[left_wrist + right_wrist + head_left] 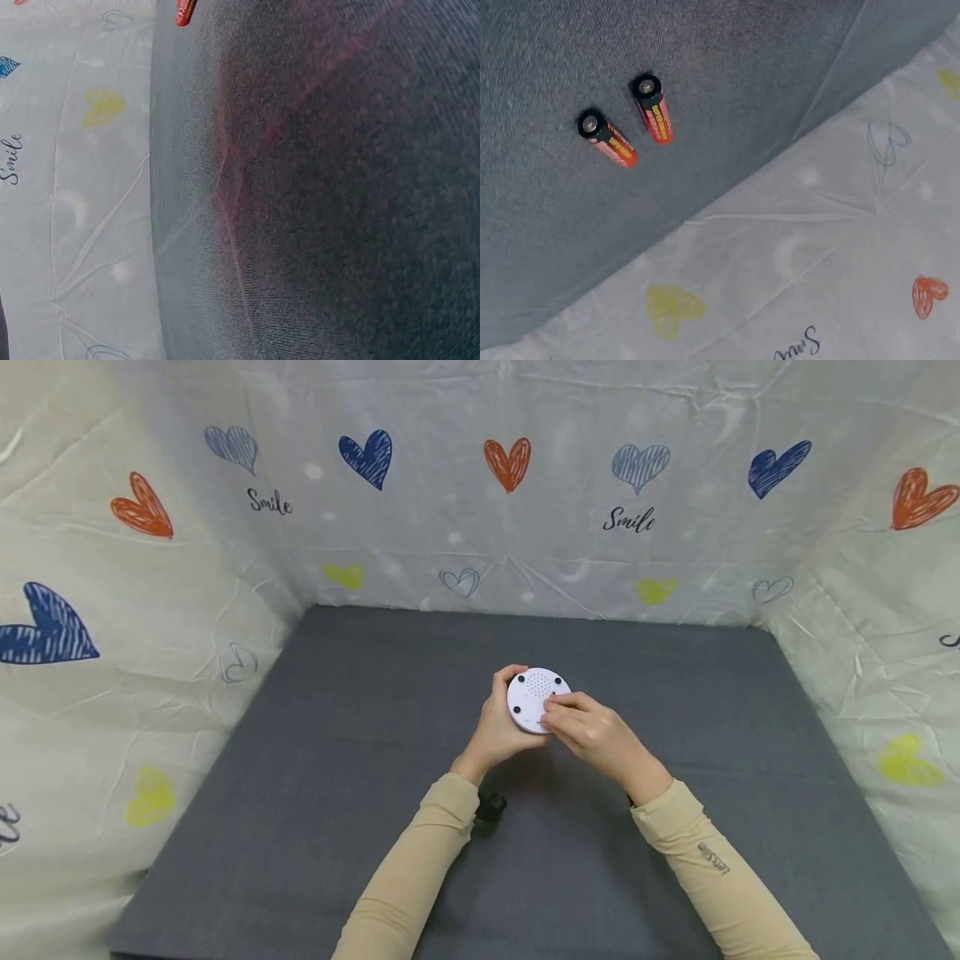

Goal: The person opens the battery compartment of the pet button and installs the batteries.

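Observation:
In the head view my left hand (501,727) grips a round white device (528,703) at its left rim and below. The side turned toward me carries small black feet and a patch of tiny holes. My right hand (596,733) has its fingers bent, with fingertips and thumb at the lower right of that face, covering part of it. Two black and red batteries, a left one (609,138) and a right one (653,109), lie on the dark cloth in the right wrist view. Neither hand appears in the wrist views.
A dark grey cloth (360,693) covers the table. White sheeting (427,510) printed with hearts stands along the back and both sides. The left wrist view catches a red battery end (184,12) at its top edge. A black wrist camera (491,807) sits by the left cuff.

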The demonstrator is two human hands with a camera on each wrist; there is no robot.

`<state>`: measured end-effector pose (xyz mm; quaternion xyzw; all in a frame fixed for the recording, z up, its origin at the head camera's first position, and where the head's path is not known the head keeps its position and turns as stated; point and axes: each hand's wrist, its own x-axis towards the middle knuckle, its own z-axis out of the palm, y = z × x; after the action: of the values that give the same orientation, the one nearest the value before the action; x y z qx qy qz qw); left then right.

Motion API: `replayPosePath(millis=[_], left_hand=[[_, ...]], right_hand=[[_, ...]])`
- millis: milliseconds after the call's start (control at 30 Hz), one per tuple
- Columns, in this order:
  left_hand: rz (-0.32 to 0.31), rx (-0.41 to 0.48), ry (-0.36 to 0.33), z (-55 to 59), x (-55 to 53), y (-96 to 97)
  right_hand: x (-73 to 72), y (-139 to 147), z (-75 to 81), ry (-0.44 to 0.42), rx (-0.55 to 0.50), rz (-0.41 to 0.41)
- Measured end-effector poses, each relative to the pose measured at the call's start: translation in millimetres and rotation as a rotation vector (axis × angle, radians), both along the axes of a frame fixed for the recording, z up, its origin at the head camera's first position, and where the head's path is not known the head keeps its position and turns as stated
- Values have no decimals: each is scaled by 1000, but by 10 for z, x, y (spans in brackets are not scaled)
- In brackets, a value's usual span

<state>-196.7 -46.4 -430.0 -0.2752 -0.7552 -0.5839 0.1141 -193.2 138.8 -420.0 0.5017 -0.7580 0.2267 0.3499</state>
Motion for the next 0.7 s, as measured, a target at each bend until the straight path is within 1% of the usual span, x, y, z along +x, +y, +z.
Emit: replayPosePath(millis=[267,467,567,700], left_hand=[[0,17,-31,-24,-22,-9],[0,6,-19,-13,-13,-9],[9,-2,-25,1,-1,-8],[23,-6,-29,-3,-17,-2]], right_hand=[[-31,-15,0,6,9,12],[-44,3,1,7,24,26],[-45,5,5,16,31,30],[-53,-6,3,20,25,27]])
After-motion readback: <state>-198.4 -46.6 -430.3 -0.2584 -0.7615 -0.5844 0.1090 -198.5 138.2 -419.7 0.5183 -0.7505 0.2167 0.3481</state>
